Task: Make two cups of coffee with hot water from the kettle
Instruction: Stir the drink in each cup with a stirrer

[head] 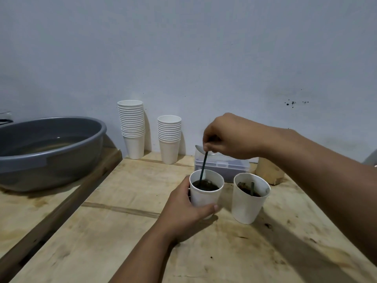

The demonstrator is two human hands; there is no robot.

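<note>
Two white paper cups stand side by side on the wooden table [126, 231]. The left cup [205, 196] holds dark coffee, and my left hand [186, 207] is wrapped around its side. My right hand [230, 136] is above it, pinching the top of a thin dark stirrer [204, 167] whose lower end dips into the coffee. The right cup [247, 203] also holds dark liquid, with a second dark stirrer [252, 187] leaning inside it. No kettle shows in this view.
Two stacks of white paper cups [132, 127] [169, 137] stand by the wall. A clear lidded plastic box [222, 167] and a spoon [199, 149] sit behind the cups, a brown paper packet [269, 172] to their right. A grey basin [51, 160] of water rests at left.
</note>
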